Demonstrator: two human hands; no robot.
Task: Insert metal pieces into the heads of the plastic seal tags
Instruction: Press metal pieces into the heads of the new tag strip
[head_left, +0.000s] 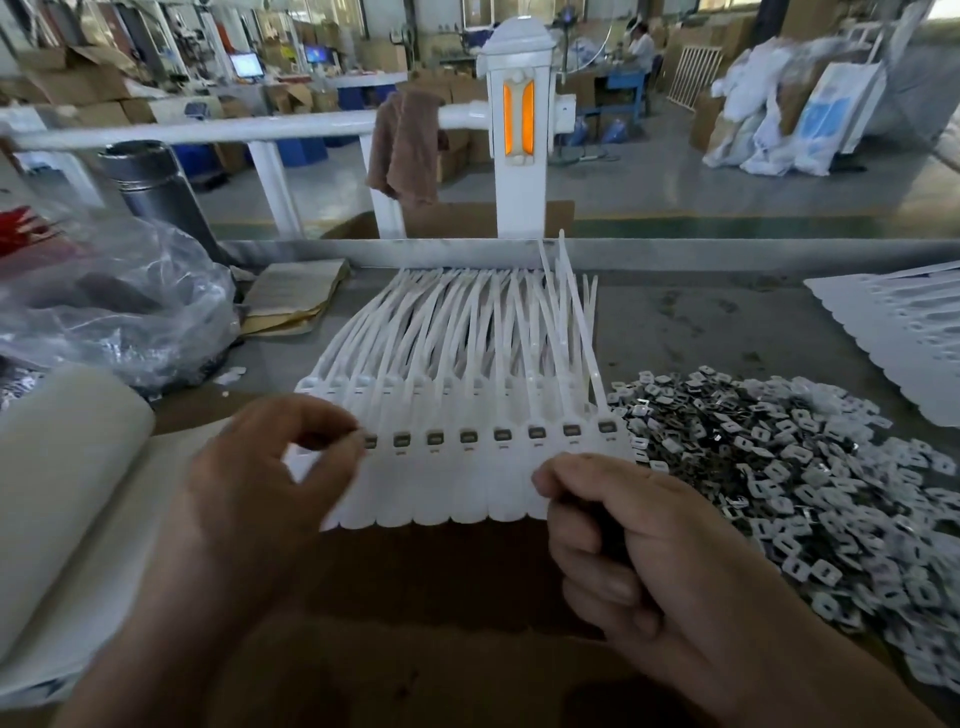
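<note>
Head view: both hands at a white moulded strip of thin plastic seal tags (467, 483), mid-bench.
Left hand (270, 467) pinches the strip's leftmost head. The right hand (639, 545) is curled at its near right corner (its hold is hidden; I cannot tell). The strip is probably light and floppy, so hold the flat flags. Pinch the small grey metal pieces (779, 467), piled right, by their edges.

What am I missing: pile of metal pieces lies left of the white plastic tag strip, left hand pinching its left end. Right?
No. Head view: the pile of small metal pieces lies right of the white plastic seal tag strip. The left hand pinches its left end.
</note>
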